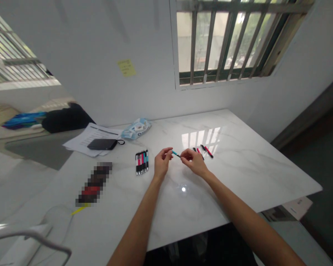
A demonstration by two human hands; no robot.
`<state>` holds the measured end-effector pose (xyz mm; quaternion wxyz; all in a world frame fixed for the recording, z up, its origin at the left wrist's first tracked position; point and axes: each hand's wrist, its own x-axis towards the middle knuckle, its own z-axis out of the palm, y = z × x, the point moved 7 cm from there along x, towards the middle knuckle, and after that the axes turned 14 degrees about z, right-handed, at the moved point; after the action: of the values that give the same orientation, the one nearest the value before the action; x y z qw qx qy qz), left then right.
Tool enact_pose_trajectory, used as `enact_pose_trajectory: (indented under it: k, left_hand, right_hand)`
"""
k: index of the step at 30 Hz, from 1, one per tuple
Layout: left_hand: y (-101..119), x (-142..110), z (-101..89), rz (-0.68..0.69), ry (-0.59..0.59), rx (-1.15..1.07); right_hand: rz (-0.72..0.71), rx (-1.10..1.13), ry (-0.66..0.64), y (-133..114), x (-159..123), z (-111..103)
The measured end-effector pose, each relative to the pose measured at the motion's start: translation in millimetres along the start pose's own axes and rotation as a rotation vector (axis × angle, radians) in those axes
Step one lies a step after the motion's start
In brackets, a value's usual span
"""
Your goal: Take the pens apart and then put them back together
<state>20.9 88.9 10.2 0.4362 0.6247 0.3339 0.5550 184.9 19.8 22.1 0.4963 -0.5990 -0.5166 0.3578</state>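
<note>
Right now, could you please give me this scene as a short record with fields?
left hand: grip on the teal end of a slim teal-and-black pen
right hand: grip at the pen's black end
left of hands: side-by-side row of pens in mixed colours
beyond right hand: loose red and black pens, some partly hidden
far left: flat black case on white printed papers
surface: glossy white marbled table

Left hand [162, 162] and right hand [194, 161]: ungloved, five-fingered. Forearms [146, 210]: bare, tapering toward wrists. Lap covering [224, 245]: black; garment type indistinct.
</note>
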Motion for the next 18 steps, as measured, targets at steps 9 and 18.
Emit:
enact_pose_trajectory:
  k: [9,18]
  left_hand:
    - [-9,-15,16.1,-0.216,-0.151,-0.152]
    - [-19,-28,33.7,-0.276,-0.201,-0.184]
  right_hand:
    - [0.110,0.413,0.121,15,16,-34]
    - [0.121,0.415,0.184,18,18,-50]
